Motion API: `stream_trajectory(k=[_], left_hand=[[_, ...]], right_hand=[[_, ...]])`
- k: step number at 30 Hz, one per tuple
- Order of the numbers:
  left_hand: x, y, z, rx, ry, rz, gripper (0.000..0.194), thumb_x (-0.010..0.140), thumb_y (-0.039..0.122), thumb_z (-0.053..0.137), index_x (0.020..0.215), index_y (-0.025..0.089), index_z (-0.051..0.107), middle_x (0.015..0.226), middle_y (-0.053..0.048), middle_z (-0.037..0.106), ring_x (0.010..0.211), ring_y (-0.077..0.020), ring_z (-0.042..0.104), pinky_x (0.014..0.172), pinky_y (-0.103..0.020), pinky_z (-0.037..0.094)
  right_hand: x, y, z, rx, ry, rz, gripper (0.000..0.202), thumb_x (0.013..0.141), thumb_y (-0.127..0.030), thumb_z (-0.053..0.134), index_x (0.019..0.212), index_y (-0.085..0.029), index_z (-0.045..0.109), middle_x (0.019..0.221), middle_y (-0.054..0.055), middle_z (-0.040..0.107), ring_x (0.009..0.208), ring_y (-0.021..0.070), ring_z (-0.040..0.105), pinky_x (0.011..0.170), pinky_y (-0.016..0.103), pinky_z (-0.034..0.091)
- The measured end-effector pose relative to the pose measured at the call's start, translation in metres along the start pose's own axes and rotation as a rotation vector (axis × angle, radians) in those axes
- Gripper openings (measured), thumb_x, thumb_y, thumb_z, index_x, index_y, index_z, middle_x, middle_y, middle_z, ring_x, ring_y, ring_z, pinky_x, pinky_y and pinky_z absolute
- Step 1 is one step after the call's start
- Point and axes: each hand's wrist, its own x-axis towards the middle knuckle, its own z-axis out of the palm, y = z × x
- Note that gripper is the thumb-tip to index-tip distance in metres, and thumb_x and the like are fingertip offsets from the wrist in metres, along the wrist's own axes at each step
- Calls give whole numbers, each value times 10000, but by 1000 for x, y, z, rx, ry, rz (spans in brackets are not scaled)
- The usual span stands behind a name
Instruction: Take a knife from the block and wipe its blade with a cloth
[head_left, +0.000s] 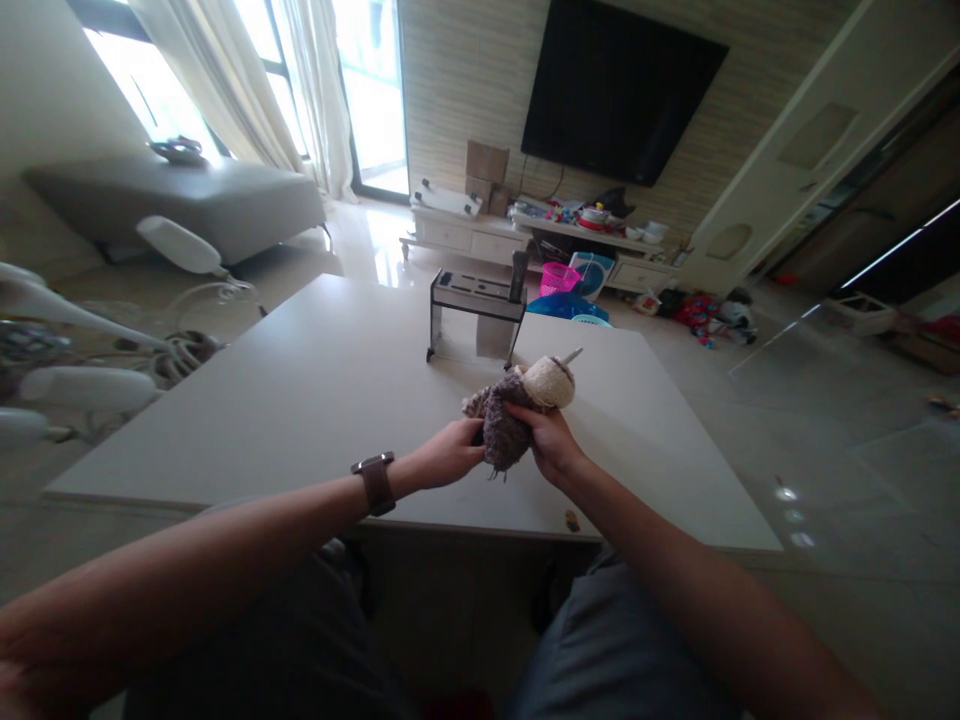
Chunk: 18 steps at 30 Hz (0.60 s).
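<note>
Both hands are closed on a bunched cloth [507, 435], shaggy and grey-brown, held over the near part of the white table [315, 400]. My left hand [456, 452], with a watch on its wrist, grips the cloth's left side; something dark shows by its fingers. My right hand [553, 446] pinches the right side, thumb on top. A cream-coloured part [550, 383] of the bundle bulges beyond the right hand. From it a pale pointed tip [574, 355] sticks out; the rest of that object is wrapped and hidden. Just beyond stands a knife holder [478, 293] with one dark handle [518, 275] upright in it.
A small brown-yellow piece [572, 520] lies at the table's near edge. White chairs [180, 245] stand to the left. Past the table are a pink basket [559, 278], a low white cabinet [465, 235] and a wall-mounted television [619, 90].
</note>
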Motion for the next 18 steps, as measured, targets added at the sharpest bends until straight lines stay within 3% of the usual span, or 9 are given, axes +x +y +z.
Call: stream_trajectory(k=[9, 12, 15, 18], left_hand=[[3, 6, -2, 26, 7, 23, 375, 901, 424, 631, 1079, 120, 759, 1119, -116, 792, 1015, -275, 683, 913, -346, 535], [2, 13, -7, 97, 32, 18, 292, 889, 393, 619, 981, 140, 730, 946, -63, 760, 857, -222, 636, 790, -312, 495], [-1, 19, -10, 172, 35, -59, 194, 861, 354, 595, 799, 173, 626, 698, 12, 588, 661, -156, 478, 618, -286, 373], [-4, 22, -9, 185, 20, -99, 220, 859, 376, 589, 742, 197, 536, 674, 32, 503, 629, -139, 400, 579, -291, 300]], right_hand=[[6, -7, 0, 52, 26, -38, 539, 493, -237, 949, 1002, -193, 778, 1049, 42, 825, 1049, 272, 759, 1030, 431, 592], [15, -18, -3, 92, 28, -91, 507, 508, -223, 944, 987, -201, 780, 1030, 28, 825, 1016, 261, 762, 1015, 430, 605], [28, -31, -13, 132, 65, -122, 474, 543, -210, 925, 993, -201, 777, 1013, 22, 822, 984, 250, 766, 1009, 439, 613], [42, -41, -29, 157, 116, -125, 395, 608, -223, 893, 985, -191, 778, 992, 32, 819, 970, 253, 772, 1009, 457, 619]])
